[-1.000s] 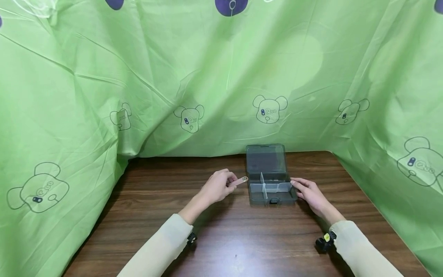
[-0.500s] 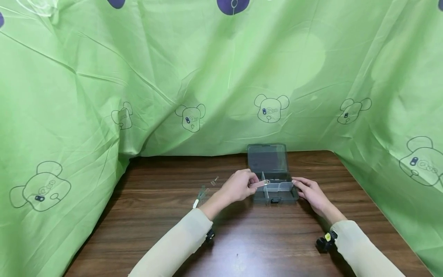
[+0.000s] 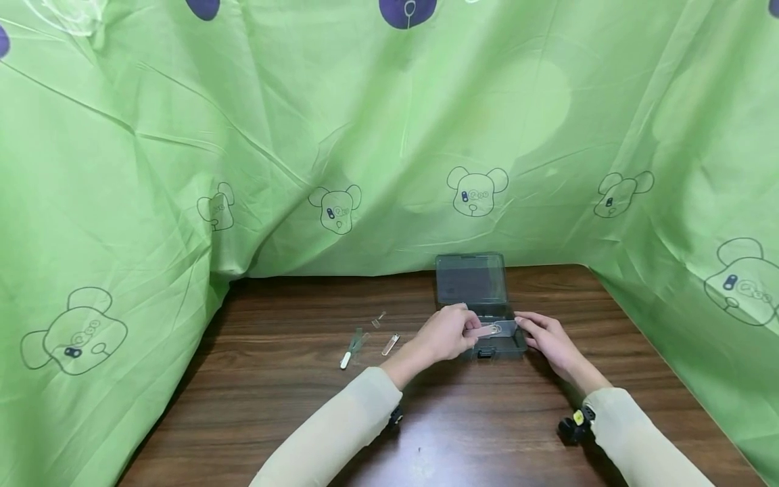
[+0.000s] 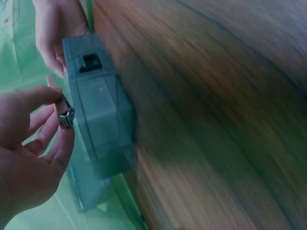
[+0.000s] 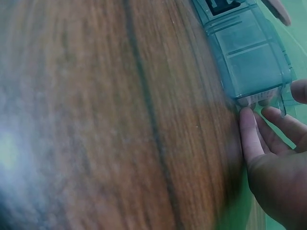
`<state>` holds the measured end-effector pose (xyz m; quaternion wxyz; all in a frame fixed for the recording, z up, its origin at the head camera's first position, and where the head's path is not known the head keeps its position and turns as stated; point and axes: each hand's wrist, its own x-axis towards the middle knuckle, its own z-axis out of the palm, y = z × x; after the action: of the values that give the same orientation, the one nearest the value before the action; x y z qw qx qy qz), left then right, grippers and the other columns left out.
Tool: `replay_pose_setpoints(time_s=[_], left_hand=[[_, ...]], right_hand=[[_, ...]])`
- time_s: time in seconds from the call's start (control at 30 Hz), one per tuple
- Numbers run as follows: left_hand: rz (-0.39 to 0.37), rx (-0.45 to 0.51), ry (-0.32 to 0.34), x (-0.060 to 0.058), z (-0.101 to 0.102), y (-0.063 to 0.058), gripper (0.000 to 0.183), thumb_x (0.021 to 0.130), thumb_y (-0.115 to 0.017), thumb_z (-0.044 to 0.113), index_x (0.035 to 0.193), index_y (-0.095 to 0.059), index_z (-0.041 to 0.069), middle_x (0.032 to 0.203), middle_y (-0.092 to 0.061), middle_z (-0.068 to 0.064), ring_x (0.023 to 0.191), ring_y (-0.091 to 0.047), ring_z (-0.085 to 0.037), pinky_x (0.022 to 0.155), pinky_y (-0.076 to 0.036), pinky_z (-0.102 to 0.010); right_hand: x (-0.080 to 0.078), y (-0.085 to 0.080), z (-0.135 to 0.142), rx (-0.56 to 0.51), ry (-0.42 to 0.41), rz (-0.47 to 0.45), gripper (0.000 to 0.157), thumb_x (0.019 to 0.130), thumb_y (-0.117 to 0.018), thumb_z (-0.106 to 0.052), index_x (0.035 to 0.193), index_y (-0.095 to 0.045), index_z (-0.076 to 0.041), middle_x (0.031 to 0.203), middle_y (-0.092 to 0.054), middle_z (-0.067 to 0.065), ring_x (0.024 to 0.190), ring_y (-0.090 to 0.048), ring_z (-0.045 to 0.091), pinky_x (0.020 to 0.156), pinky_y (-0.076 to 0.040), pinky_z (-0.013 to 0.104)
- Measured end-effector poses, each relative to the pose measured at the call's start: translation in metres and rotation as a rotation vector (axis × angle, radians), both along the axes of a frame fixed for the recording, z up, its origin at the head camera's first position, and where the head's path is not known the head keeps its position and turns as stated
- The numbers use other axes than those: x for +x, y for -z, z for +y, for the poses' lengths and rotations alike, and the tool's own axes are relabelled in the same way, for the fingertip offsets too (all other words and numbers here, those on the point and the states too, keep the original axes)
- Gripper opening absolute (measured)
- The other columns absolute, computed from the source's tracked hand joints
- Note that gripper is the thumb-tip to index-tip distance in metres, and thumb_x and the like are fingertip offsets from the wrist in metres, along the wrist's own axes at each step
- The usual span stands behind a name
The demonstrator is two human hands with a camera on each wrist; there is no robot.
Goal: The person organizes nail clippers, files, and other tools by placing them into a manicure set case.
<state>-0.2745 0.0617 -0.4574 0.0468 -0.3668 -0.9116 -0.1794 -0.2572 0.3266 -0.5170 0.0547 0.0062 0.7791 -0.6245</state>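
Head view: box (image 3: 508,352) reachable from 6 o'clock over worktop (image 3: 487,419); raised lid (image 3: 470,279) blocks 12, right hand (image 3: 548,342) blocks 3, left hand (image 3: 449,333) covers 9, curtain (image 3: 389,142) behind lid

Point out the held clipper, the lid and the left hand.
Held clipper (image 3: 483,331): head view, on its pink body.
Lid (image 3: 471,279): head view, on the middle of its raised panel.
Left hand (image 3: 446,332): head view, on its back.

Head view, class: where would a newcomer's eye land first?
Probably the green curtain behind the table, printed with animal faces. Then the open grey box near the table's far edge, where the left hand holds a slim pink item and the right hand touches the box's right side.
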Motion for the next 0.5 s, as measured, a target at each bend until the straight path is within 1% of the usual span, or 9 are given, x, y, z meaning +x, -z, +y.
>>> replay_pose_setpoints(time_s=[0.1, 0.23, 0.33, 0.5], left_hand=[[0.006, 0.000, 0.005, 0.000, 0.008, -0.001, 0.016, 0.086, -0.076, 0.026, 0.102, -0.072, 0.023, 0.090, -0.057, 0.013, 0.076, -0.051, 0.001, 0.070, -0.044, -0.013], [0.014, -0.004, 0.020, -0.003, 0.019, -0.003, 0.016, 0.086, -0.075, 0.026, 0.102, -0.072, 0.024, 0.091, -0.058, 0.014, 0.076, -0.051, 0.002, 0.071, -0.044, -0.012], [0.013, -0.011, 0.029, -0.005, 0.025, -0.002, 0.016, 0.088, -0.074, 0.027, 0.103, -0.071, 0.024, 0.091, -0.056, 0.014, 0.077, -0.051, 0.003, 0.072, -0.044, -0.012], [-0.023, -0.024, 0.022, -0.006, 0.034, 0.002, 0.017, 0.089, -0.074, 0.029, 0.104, -0.070, 0.024, 0.091, -0.055, 0.015, 0.075, -0.050, 0.003, 0.070, -0.043, -0.011]], right_hand=[[0.000, 0.000, 0.001, -0.006, -0.001, -0.002, 0.063, 0.102, -0.054, -0.039, 0.146, -0.041, 0.004, 0.151, -0.037, 0.024, 0.123, -0.049, 0.011, 0.089, -0.050, 0.018], [0.000, 0.001, 0.003, -0.028, -0.001, 0.002, 0.061, 0.103, -0.054, -0.037, 0.146, -0.041, 0.005, 0.150, -0.038, 0.025, 0.112, -0.055, 0.001, 0.087, -0.052, 0.019], [0.000, 0.001, 0.003, -0.036, -0.004, 0.007, 0.061, 0.103, -0.053, -0.036, 0.146, -0.041, 0.006, 0.150, -0.038, 0.026, 0.106, -0.056, -0.004, 0.086, -0.053, 0.019], [-0.002, 0.002, 0.002, -0.046, -0.006, 0.007, 0.061, 0.103, -0.053, -0.036, 0.145, -0.041, 0.006, 0.147, -0.040, 0.027, 0.102, -0.059, -0.003, 0.084, -0.054, 0.020]])
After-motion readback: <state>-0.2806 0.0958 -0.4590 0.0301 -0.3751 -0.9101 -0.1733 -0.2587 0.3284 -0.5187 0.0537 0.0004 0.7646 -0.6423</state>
